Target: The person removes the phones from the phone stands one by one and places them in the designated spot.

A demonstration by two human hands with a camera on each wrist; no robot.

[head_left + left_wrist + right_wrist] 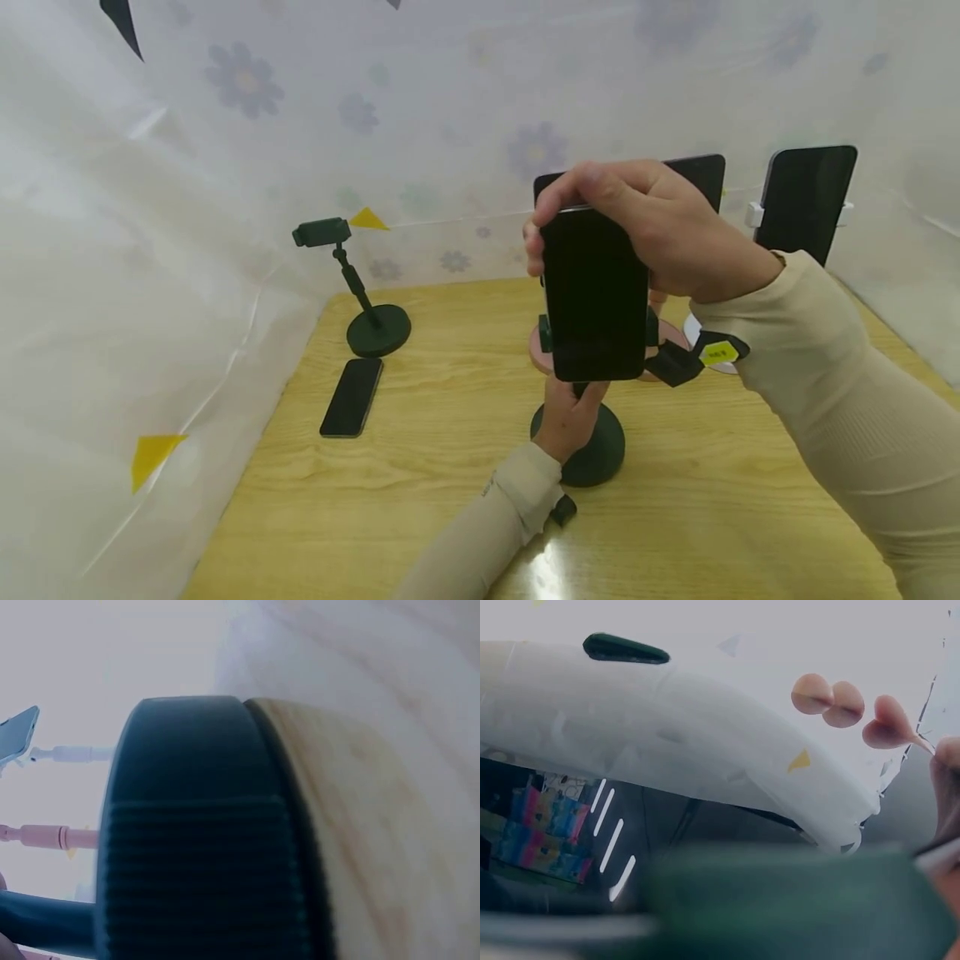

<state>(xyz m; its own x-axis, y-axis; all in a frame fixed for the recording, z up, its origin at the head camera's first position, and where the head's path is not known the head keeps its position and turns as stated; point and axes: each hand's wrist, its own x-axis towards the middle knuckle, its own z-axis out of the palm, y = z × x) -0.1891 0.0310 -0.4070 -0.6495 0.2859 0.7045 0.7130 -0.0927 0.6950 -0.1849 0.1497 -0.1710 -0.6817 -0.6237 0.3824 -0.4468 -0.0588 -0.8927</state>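
In the head view a phone (596, 300) with a dark screen stands upright, green holder pads showing at both its sides. My right hand (652, 221) grips it around its top edge. Fingertips (889, 724) of that hand appear in the right wrist view, beyond the phone's reflecting screen (630, 840) and a blurred green holder part (795, 900). Below the phone, my left hand (566, 421) holds the stem of the dark green phone stand, just above its round base (596, 458). The left wrist view shows the base's ribbed edge (202, 877) and the stem (45, 922).
At the left a second green phone stand (360, 292) has no phone in its holder, and a phone (351, 397) lies flat before it. Behind my right hand is a phone (701, 177) above pink bases. Farther right, a phone (806, 200) sits in a white holder.
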